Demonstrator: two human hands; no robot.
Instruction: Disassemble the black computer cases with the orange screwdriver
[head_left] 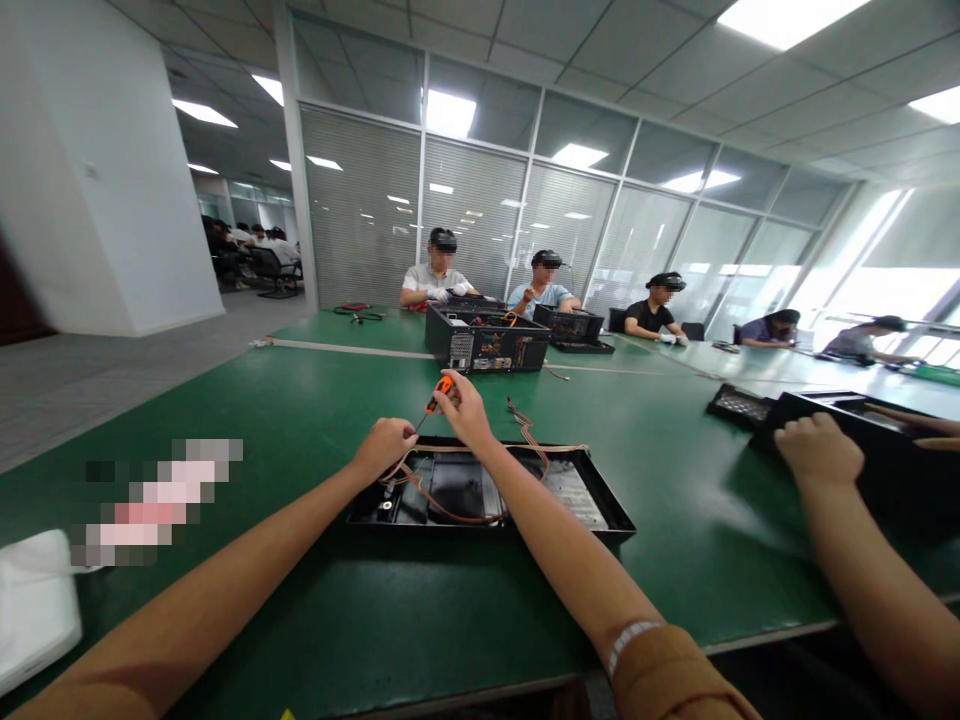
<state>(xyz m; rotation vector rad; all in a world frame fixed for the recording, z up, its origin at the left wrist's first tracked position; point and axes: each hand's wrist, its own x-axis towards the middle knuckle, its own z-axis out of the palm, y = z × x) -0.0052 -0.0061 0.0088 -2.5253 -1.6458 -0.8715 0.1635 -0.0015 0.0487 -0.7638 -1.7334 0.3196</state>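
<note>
My right hand [466,412] is wrapped round the handle of an orange and black screwdriver [442,390], whose thin shaft slants down to the left. At the lower end of the shaft, my left hand [384,448] is closed in a pinch by the far left corner of a black computer case panel [611,495]. What its fingers hold is hidden. The panel lies on the green table with its hollow side up. Thin reddish-brown cables [450,510] run across it, and their loose end [517,410] trails onto the table beyond.
An open black computer case [487,340] stands farther back. At right, another person's hand [821,450] is beside a black case [780,420]. Several people sit across the green table [300,390]. A white object [37,600] lies at the left edge, near a blurred patch.
</note>
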